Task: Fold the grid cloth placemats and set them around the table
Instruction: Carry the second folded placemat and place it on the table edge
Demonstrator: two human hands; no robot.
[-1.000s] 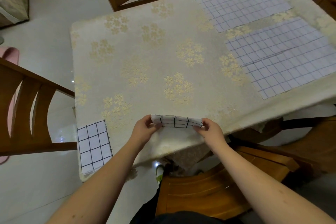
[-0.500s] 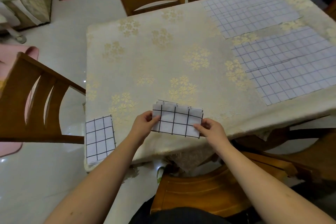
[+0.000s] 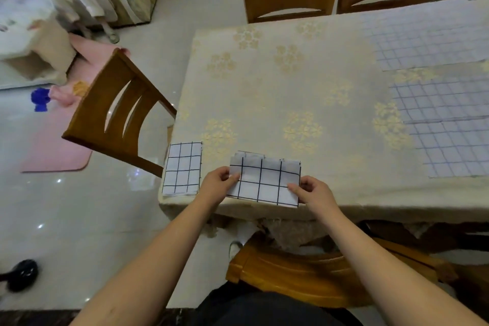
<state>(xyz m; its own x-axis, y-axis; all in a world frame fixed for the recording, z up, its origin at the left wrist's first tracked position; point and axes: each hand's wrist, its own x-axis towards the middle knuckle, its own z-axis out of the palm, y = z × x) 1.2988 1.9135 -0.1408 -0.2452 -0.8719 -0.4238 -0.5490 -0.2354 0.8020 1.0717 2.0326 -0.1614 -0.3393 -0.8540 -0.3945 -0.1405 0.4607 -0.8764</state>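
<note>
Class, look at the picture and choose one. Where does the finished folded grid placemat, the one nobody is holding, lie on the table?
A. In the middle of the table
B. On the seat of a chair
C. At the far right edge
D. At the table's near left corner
D: the folded placemat lies at the near left corner of the table, left of the placemat that both hands hold.

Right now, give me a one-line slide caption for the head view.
Both hands, left and right, hold a folded grid placemat at the table's near edge.
</note>
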